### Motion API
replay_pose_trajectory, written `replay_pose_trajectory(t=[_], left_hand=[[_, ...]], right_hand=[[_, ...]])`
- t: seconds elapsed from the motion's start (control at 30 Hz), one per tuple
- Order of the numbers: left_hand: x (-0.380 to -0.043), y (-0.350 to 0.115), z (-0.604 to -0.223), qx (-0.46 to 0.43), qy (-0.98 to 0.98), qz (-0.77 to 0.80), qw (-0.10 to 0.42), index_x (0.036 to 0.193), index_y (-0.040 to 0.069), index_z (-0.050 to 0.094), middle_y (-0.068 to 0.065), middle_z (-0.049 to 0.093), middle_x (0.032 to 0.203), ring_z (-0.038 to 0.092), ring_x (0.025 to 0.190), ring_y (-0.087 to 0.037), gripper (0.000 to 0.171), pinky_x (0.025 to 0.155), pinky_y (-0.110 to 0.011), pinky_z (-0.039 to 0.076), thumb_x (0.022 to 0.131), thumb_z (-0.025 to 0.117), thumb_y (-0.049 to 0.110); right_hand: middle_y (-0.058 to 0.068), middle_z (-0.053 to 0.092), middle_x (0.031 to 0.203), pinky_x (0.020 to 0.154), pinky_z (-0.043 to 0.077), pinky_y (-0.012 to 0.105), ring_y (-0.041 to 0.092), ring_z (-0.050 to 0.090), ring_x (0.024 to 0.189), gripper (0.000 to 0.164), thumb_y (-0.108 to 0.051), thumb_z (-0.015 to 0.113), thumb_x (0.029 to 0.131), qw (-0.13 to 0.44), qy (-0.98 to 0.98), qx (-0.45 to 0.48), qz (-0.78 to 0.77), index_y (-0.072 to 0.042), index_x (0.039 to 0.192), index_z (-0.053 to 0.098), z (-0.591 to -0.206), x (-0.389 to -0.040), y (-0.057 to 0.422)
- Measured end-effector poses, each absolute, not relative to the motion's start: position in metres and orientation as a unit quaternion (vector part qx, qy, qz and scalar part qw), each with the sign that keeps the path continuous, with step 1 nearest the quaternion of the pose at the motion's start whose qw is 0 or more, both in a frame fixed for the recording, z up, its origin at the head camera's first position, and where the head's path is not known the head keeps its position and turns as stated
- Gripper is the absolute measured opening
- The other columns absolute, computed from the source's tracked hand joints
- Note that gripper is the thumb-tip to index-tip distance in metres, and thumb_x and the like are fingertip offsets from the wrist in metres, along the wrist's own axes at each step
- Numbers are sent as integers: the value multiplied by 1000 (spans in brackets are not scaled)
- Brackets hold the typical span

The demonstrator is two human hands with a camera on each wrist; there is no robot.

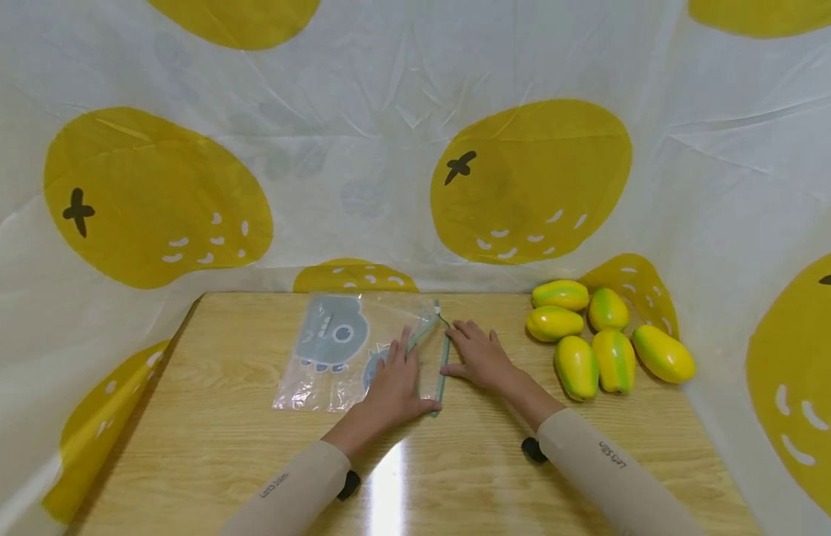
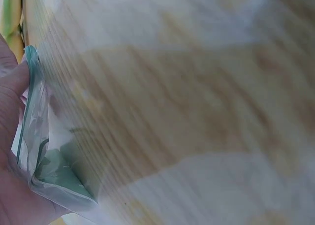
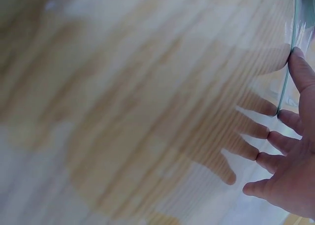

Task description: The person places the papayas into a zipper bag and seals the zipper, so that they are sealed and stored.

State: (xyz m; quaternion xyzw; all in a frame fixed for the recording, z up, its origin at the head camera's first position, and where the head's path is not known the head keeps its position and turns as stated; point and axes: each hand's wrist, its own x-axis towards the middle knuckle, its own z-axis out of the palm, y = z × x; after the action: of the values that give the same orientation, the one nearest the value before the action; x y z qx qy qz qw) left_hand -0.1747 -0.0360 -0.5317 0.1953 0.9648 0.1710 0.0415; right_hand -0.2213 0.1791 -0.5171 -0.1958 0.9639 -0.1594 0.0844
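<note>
A clear plastic zip bag (image 1: 331, 335) printed with blue-grey cartoon monsters lies flat on the wooden table. Its mouth faces right, where two green strips (image 1: 444, 368) spread apart from a slider (image 1: 437, 309) at the far end. My left hand (image 1: 395, 380) rests on the bag, fingers spread, its thumb by the near end of the mouth. In the left wrist view, the bag's green edge (image 2: 32, 72) stands raised beside that thumb. My right hand (image 1: 482, 357) touches the right strip with thumb and fingertip; the right wrist view shows its fingers spread on the tabletop.
Several yellow-green papaya-like fruits (image 1: 576, 368) lie grouped at the table's right side. A white cloth (image 1: 362, 186) with yellow fruit prints hangs behind and along both sides of the wooden table (image 1: 234, 447).
</note>
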Motion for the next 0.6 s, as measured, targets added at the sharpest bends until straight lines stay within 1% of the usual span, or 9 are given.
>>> replay_pose_trajectory(t=[0.2,0.3,0.47,0.6], left_hand=[[-174,-42,-531,195,963,180,51,160,-1,30,-17,-5,174,17,156,-48,126,116,-71,31,71,82,71],[-176,-45,-533,197,961,185,55,160,-2,30,-18,-4,174,14,156,-50,126,116,-73,28,72,82,72],[-178,-50,-537,204,959,192,48,160,-3,29,-19,-2,174,15,154,-54,127,114,-76,27,71,82,72],[-177,-50,-537,208,958,192,42,159,-3,31,-19,0,174,16,154,-54,125,113,-77,27,72,82,70]], right_hand=[[18,32,167,114,21,79,44,26,155,84,-52,74,91,82,965,-193,-157,-9,156,43,-519,-220,178],[18,32,167,114,21,79,44,26,155,84,-53,74,91,81,966,-191,-155,-10,156,43,-520,-220,178],[18,32,167,114,21,79,45,26,155,84,-53,73,91,79,966,-187,-158,-9,156,43,-520,-217,176],[19,32,167,114,22,79,46,26,154,84,-52,73,91,77,967,-185,-158,-9,156,43,-518,-215,176]])
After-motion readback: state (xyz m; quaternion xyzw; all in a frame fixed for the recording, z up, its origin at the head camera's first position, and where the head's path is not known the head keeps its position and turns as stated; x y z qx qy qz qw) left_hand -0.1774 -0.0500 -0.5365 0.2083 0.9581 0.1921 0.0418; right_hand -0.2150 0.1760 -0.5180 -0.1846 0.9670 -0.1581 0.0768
